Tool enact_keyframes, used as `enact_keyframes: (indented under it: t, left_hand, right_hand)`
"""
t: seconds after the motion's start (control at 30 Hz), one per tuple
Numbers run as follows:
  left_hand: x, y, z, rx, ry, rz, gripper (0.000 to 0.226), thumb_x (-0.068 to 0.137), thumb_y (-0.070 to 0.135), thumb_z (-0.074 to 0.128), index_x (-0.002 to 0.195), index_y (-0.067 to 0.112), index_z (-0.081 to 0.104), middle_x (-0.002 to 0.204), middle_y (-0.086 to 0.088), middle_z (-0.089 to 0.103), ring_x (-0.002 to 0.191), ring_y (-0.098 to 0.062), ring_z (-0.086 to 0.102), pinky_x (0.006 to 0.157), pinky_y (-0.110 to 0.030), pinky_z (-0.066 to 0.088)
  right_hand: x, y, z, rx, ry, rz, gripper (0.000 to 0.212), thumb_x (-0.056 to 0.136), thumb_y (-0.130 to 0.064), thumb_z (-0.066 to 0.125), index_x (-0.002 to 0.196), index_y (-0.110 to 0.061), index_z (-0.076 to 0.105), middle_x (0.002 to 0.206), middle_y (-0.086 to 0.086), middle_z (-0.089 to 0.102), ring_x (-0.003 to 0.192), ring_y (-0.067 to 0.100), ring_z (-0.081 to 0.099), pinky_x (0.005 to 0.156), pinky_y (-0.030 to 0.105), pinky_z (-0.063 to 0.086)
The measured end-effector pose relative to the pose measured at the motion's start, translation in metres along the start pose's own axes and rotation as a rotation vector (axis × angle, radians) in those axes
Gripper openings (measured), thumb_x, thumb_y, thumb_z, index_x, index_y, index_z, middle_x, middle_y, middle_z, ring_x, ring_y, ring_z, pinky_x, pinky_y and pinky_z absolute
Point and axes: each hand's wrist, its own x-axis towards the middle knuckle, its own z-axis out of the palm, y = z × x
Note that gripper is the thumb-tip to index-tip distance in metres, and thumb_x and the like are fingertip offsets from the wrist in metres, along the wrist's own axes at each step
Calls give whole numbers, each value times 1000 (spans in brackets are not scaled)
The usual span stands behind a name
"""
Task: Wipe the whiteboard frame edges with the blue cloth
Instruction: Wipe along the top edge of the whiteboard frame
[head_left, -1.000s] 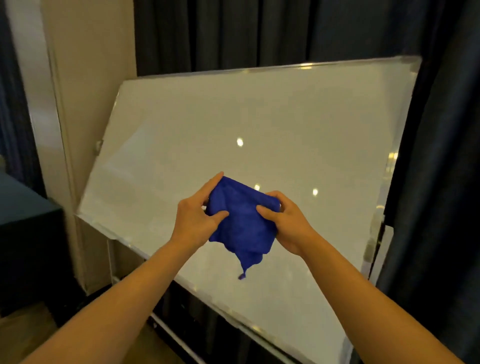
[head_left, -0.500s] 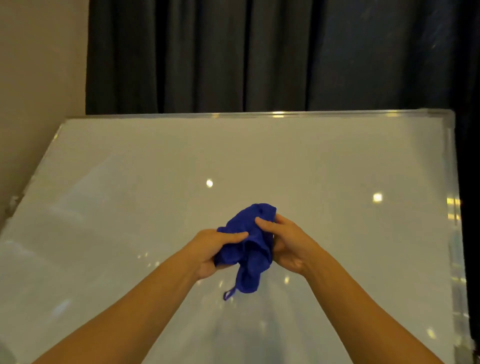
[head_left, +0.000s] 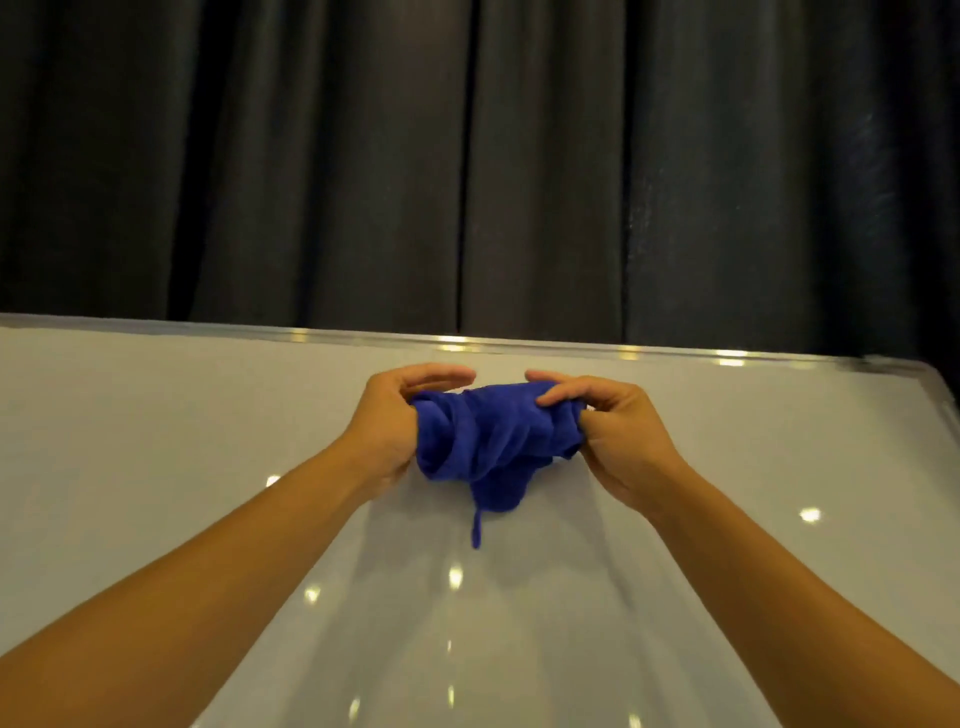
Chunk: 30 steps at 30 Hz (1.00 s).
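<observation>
Blue cloth (head_left: 488, 441), a soft, bunched-up piece of deep blue fabric, sits between my two hands in front of the upper part of the whiteboard. It is rolled and crumpled into a thick horizontal wad, with folds running across it. A rounded lobe sags from its underside, and a thin blue loop or strand (head_left: 476, 530) dangles straight down from that.

My left hand (head_left: 400, 421) grips the left end of the wad, palm turned inward, fingers curled over the top with the fingertips reaching toward the middle. My right hand (head_left: 613, 431) holds the right end, the fingers folded over the top of the fabric and the thumb pressed in at the side. Both hands are closed on the cloth, and the fingertips of the two hands are near each other but apart above it. Both forearms are bare and reach up from the lower corners.

Behind the cloth lies the flat white whiteboard surface (head_left: 156, 441), glossy, with small bright spots of reflected light scattered over it. Its silver metal frame edge (head_left: 571, 347) runs along the top, just above my hands, and bends down at the rounded upper right corner (head_left: 924, 374). The cloth is near the top edge; I cannot tell whether it touches the board. Dark grey pleated curtains (head_left: 467, 156) hang behind the board and fill the upper part of the view.
</observation>
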Motion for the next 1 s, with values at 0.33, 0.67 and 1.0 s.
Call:
enact_keyframes:
  t: [0.33, 0.67, 1.0]
  left_hand:
    - [128, 28, -57, 349, -319, 412, 63, 60, -30, 33, 56, 17, 75, 91, 1, 77, 83, -11, 72, 67, -19, 56]
    - [153, 32, -57, 887, -327, 606, 52, 67, -7, 46, 92, 31, 71, 103, -1, 72, 97, -20, 64, 88, -44, 53]
    - [120, 0, -73, 1316, -2, 519, 83, 78, 75, 19, 138, 24, 43, 134, -4, 55, 115, -24, 52, 96, -41, 44]
  right_hand:
    - [93, -15, 14, -496, 167, -194, 54, 73, 29, 34, 74, -5, 76, 104, 6, 71, 97, 22, 66, 85, 26, 56]
    - [104, -2, 79, -1379, 90, -326, 60, 89, -58, 30, 145, -37, 30, 159, -1, 26, 144, 26, 20, 117, 45, 20]
    - [77, 37, 39, -1602, 276, -81, 79, 73, -89, 0, 142, -55, -18, 161, -11, -22, 147, 28, -23, 111, 42, -19]
